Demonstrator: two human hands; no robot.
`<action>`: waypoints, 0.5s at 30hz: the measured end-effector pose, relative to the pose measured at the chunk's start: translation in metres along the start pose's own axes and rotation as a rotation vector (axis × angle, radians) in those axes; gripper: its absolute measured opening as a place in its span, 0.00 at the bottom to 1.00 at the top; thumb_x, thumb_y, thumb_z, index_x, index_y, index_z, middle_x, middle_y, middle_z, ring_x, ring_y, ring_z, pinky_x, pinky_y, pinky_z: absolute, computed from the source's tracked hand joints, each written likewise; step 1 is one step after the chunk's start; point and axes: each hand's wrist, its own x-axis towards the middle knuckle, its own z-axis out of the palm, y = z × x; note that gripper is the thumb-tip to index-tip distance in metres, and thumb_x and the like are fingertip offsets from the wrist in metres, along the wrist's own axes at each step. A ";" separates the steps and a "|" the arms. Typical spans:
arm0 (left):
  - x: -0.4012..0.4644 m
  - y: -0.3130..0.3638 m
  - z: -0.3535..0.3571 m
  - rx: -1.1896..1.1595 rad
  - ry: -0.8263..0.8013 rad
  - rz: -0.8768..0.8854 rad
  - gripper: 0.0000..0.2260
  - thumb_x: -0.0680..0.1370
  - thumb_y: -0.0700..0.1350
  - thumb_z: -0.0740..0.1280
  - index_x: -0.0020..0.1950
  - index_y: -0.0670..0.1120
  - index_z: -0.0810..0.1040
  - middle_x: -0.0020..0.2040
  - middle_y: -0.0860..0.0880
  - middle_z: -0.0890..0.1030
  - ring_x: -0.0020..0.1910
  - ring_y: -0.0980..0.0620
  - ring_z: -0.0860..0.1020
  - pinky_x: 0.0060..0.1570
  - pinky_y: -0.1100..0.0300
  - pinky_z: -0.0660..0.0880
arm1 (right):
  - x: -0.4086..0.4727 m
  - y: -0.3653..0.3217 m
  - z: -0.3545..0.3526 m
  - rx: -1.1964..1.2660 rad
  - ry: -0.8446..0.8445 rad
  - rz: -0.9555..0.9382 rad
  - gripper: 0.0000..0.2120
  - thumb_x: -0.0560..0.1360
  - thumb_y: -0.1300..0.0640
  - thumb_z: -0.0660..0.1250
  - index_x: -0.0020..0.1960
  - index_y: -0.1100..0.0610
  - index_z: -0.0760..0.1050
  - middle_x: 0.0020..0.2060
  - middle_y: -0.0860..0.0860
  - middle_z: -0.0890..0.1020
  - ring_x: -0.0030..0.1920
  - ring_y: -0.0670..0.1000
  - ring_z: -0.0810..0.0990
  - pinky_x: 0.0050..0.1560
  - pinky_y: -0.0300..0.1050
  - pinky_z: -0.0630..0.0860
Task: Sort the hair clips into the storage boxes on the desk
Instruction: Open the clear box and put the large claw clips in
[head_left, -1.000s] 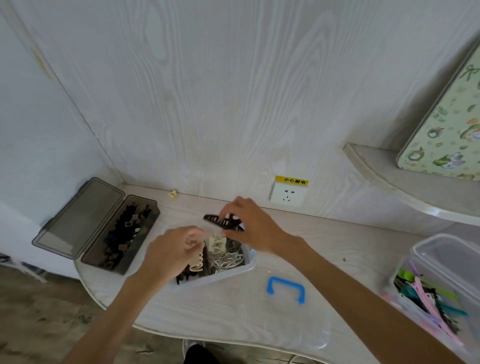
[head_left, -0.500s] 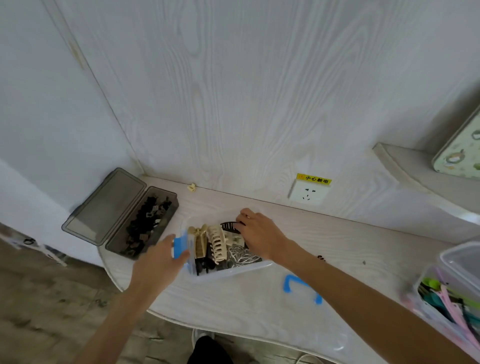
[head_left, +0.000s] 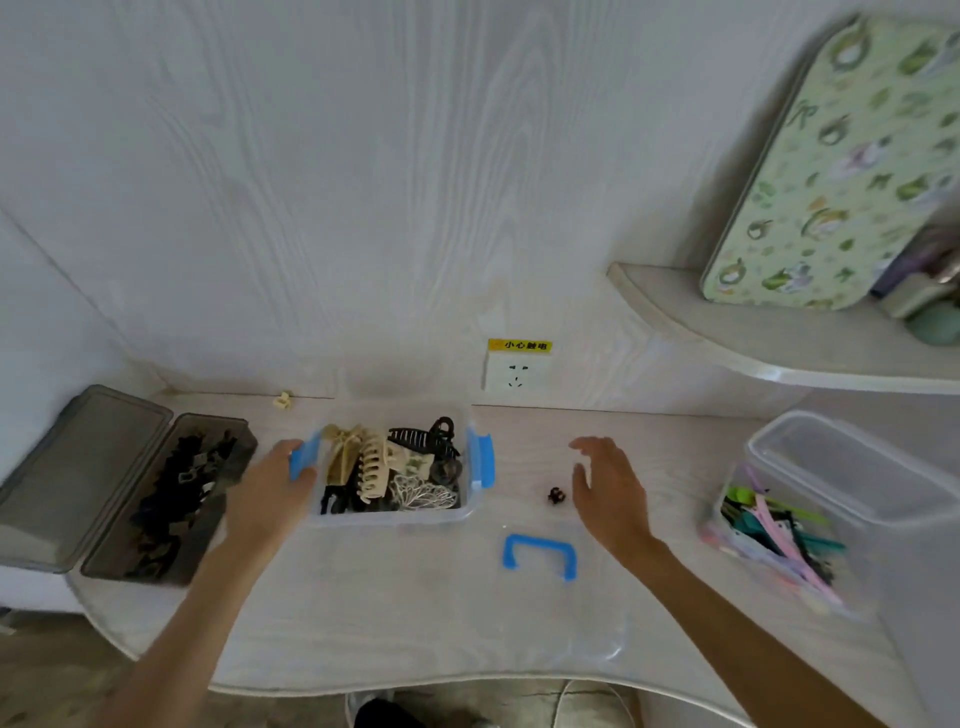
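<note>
A clear box with blue latches (head_left: 480, 467) sits at the desk's middle, full of large claw clips in beige, black and silver. My left hand (head_left: 267, 491) grips its left blue latch. My right hand (head_left: 608, 491) hovers open to the right of the box, holding nothing. A tiny dark clip (head_left: 556, 495) lies on the desk just left of its fingers. A grey box (head_left: 171, 499) with small dark clips stands open at the left. A clear box (head_left: 779, 525) of long coloured clips stands at the right.
The clear lid with a blue handle (head_left: 540, 556) lies flat on the desk in front of my right hand. A small beige clip (head_left: 283, 400) rests by the wall. A wall socket (head_left: 514, 371) is behind; a shelf (head_left: 753, 338) with a patterned tin (head_left: 831, 171) juts out at upper right.
My right hand let go of the black clip in the middle box and moved right, opening above the desk. My left hand stayed on the box's left latch.
</note>
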 end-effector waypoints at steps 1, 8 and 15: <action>0.004 0.008 0.006 0.032 -0.003 0.026 0.14 0.80 0.43 0.59 0.65 0.41 0.70 0.52 0.42 0.79 0.42 0.42 0.81 0.44 0.48 0.78 | -0.002 0.011 0.003 -0.081 -0.150 0.054 0.15 0.78 0.55 0.60 0.64 0.52 0.69 0.61 0.52 0.71 0.61 0.53 0.72 0.53 0.47 0.73; 0.027 0.043 0.030 0.060 0.002 0.025 0.14 0.80 0.44 0.58 0.64 0.42 0.72 0.56 0.39 0.79 0.50 0.38 0.79 0.56 0.46 0.74 | 0.002 0.022 0.023 0.081 -0.292 0.204 0.11 0.76 0.52 0.64 0.55 0.56 0.76 0.55 0.56 0.74 0.55 0.54 0.75 0.49 0.41 0.70; 0.032 0.068 0.051 -0.001 0.034 0.005 0.15 0.78 0.46 0.61 0.64 0.44 0.74 0.60 0.39 0.78 0.59 0.37 0.75 0.58 0.49 0.69 | 0.001 0.055 0.008 0.089 -0.214 0.271 0.09 0.76 0.51 0.63 0.49 0.57 0.77 0.46 0.53 0.81 0.48 0.54 0.79 0.42 0.43 0.71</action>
